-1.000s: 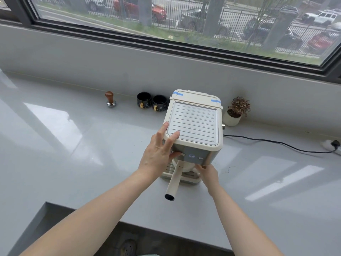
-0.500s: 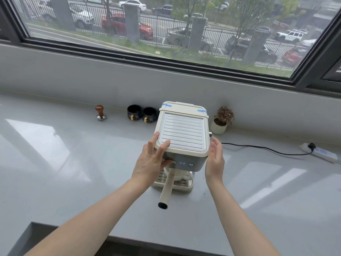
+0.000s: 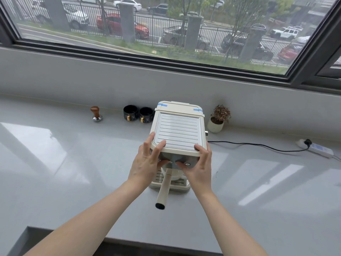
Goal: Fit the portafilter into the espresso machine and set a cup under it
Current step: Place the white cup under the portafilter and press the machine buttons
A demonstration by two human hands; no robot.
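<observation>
A cream espresso machine (image 3: 178, 133) stands on the grey counter. The portafilter sits under its front, and its cream handle (image 3: 163, 191) sticks out toward me. My left hand (image 3: 147, 161) grips the machine's front left corner, thumb on the control panel. My right hand (image 3: 198, 165) grips the front right corner, thumb beside a button. Two black cups (image 3: 130, 112) (image 3: 145, 114) with gold handles stand to the left of the machine by the wall. What lies on the drip tray under the portafilter is hidden.
A wooden-knobbed tamper (image 3: 96, 113) stands left of the cups. A small potted plant (image 3: 218, 119) sits right of the machine. A black cord (image 3: 258, 145) runs to a power strip (image 3: 317, 147) at the far right. The counter's front edge (image 3: 129, 239) is near me.
My right hand rose from under the machine's front to its front right corner. My left hand stayed on the left corner. The camera tilted up, showing more window.
</observation>
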